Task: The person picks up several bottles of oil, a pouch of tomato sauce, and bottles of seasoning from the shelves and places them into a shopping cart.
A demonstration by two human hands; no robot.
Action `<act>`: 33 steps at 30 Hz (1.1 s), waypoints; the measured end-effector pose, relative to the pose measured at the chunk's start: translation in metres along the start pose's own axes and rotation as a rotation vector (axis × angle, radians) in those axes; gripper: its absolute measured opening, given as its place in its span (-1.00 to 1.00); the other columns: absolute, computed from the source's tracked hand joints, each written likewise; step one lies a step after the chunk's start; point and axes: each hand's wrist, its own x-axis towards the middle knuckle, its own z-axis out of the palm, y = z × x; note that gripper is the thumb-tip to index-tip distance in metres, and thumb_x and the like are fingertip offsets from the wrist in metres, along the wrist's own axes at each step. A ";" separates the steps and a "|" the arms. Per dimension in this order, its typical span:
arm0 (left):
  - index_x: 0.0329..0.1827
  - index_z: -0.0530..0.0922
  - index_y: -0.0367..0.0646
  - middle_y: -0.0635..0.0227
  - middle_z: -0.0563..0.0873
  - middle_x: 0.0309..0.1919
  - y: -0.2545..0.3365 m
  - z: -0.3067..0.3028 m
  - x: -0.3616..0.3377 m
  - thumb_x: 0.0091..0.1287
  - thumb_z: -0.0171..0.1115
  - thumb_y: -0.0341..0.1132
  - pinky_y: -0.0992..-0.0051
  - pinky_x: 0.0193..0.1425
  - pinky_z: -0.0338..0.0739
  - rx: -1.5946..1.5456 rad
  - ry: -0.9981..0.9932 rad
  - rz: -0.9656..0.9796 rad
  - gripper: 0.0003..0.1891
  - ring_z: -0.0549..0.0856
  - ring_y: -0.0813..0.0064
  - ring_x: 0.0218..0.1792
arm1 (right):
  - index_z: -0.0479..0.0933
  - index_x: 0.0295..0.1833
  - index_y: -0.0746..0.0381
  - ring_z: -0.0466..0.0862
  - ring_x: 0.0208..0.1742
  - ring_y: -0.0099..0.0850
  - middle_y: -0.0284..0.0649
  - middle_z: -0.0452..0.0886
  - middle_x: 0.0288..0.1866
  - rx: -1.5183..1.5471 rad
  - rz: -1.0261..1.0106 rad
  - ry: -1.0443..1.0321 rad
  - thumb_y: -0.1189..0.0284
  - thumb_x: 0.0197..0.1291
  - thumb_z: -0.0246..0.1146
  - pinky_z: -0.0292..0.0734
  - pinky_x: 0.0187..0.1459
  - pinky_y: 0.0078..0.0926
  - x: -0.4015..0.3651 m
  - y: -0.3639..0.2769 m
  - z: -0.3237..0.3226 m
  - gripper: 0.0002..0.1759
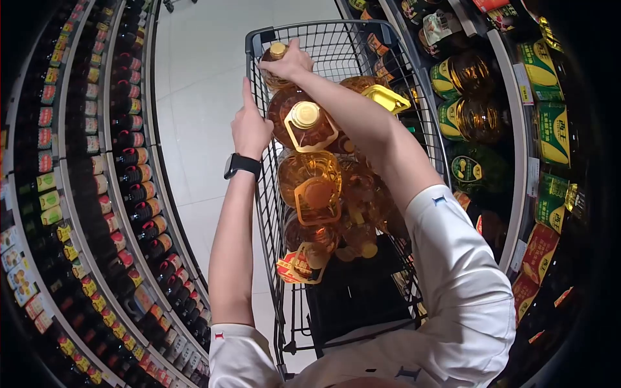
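In the far left corner of the shopping cart (259,213), my right hand (292,63) is wrapped around a bottle of amber liquid (277,52) with a gold cap. My left hand (251,129) is at the cart's left rim, index finger stretched forward; its other fingers are partly hidden, and I see nothing held in it. Just right of it stands a large cooking oil jug (305,116) with a pale cap and handle. Nearer to me lie an orange-handled jug (317,194) and a jug with a red and yellow tag (297,266). A yellow-handled jug (388,98) is partly behind my right forearm.
Shelves of dark bottles (132,139) line the left side, beyond the pale tiled floor (194,84). On the right, close to the cart, a shelf holds large oil jugs (462,119) and green boxes (553,132). A black surface (349,297) fills the cart's near end.
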 end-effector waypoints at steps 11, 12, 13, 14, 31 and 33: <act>0.59 -0.10 0.02 -0.08 0.73 -0.27 0.011 -0.009 0.014 0.02 0.27 -0.51 0.10 -0.05 0.59 0.012 -0.065 -0.066 0.03 0.71 -0.11 -0.20 | -0.10 0.53 0.43 0.38 0.41 0.07 0.38 0.30 0.37 0.082 -0.249 -0.166 -0.13 -0.08 0.42 0.31 0.39 -0.17 -0.038 -0.010 -0.126 0.29; 0.59 -0.10 0.03 -0.08 0.73 -0.28 0.010 -0.008 0.017 0.02 0.27 -0.51 0.10 -0.05 0.59 0.017 -0.062 -0.070 0.04 0.72 -0.10 -0.20 | -0.06 0.53 0.35 0.52 0.30 0.01 0.37 0.35 0.32 0.111 -0.324 -0.063 -0.10 -0.01 0.40 0.38 0.32 -0.18 -0.067 -0.003 -0.158 0.21; 0.59 -0.11 0.02 -0.08 0.72 -0.29 0.009 -0.007 0.019 0.02 0.27 -0.52 0.10 -0.06 0.59 0.025 -0.030 -0.051 0.04 0.71 -0.10 -0.21 | -0.01 0.51 0.35 0.61 0.14 0.06 0.34 0.48 0.19 0.152 -0.359 -0.010 -0.05 0.05 0.35 0.48 0.20 -0.16 -0.102 0.004 -0.191 0.11; 0.59 -0.11 0.02 -0.08 0.72 -0.29 0.007 -0.007 0.021 0.02 0.27 -0.52 0.10 -0.06 0.59 0.020 -0.026 -0.042 0.04 0.71 -0.10 -0.21 | 0.02 0.50 0.34 0.65 0.05 -0.03 0.31 0.52 0.14 0.188 -0.362 0.005 0.01 0.11 0.34 0.51 0.15 -0.18 -0.134 0.021 -0.216 0.03; 0.55 -0.40 -0.35 -0.36 0.00 0.49 -0.069 -0.012 -0.087 0.23 0.30 -0.37 0.32 0.58 0.01 -0.202 -0.255 0.068 0.08 0.10 -0.07 0.54 | 0.49 0.23 0.10 0.29 0.41 0.12 0.06 0.35 0.31 -0.407 -0.200 0.328 0.21 -0.02 0.39 0.28 0.34 0.09 -0.561 0.210 -0.300 -0.37; 0.54 -0.39 -0.37 -0.51 -0.05 0.46 -0.032 -0.052 -0.142 0.18 0.42 -0.07 0.27 0.52 0.17 -0.050 -0.511 0.017 0.21 0.15 -0.24 0.48 | 0.57 0.01 0.12 0.46 0.28 -0.06 -0.04 0.50 0.12 -0.278 -0.453 0.422 0.20 0.05 0.35 0.38 0.25 -0.03 -0.580 0.182 -0.293 -0.59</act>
